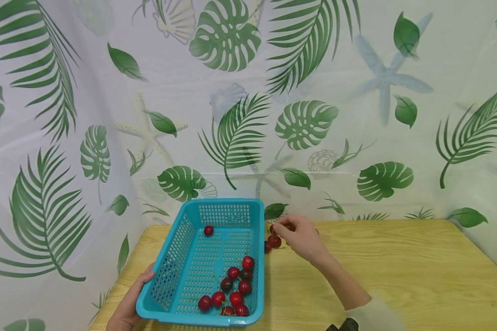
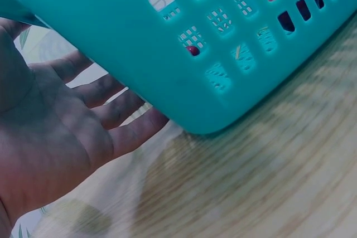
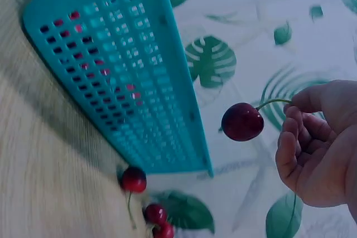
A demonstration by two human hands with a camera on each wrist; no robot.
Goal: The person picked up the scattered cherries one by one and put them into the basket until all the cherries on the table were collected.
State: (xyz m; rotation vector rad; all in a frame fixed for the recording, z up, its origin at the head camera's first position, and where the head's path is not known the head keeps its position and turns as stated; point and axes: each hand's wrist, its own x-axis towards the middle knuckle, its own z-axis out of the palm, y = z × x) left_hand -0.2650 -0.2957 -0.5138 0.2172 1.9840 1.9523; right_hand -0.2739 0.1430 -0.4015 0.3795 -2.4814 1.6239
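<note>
My right hand (image 1: 301, 236) pinches a dark red cherry (image 3: 242, 121) by its thin green stem between thumb and forefinger. The fruit hangs just outside the right wall of a blue plastic basket (image 1: 222, 202). In the right wrist view, several loose cherries (image 3: 134, 179) lie on the wooden table below it, beside the basket. My left hand (image 1: 128, 301) rests at the basket's left front corner. Its fingers (image 2: 129, 108) reach out fairly straight against the outer side, their tips hidden behind the wall. Inside the basket, several red cherries (image 1: 236, 299) cluster at the front right, with one cherry (image 1: 208, 230) near the back.
The wooden table (image 1: 381, 266) extends to the right of the basket. A white curtain (image 1: 248, 82) printed with green leaves, starfish and shells hangs behind the table and along the left. A dark object (image 1: 343, 325) shows beside the right sleeve at the bottom edge.
</note>
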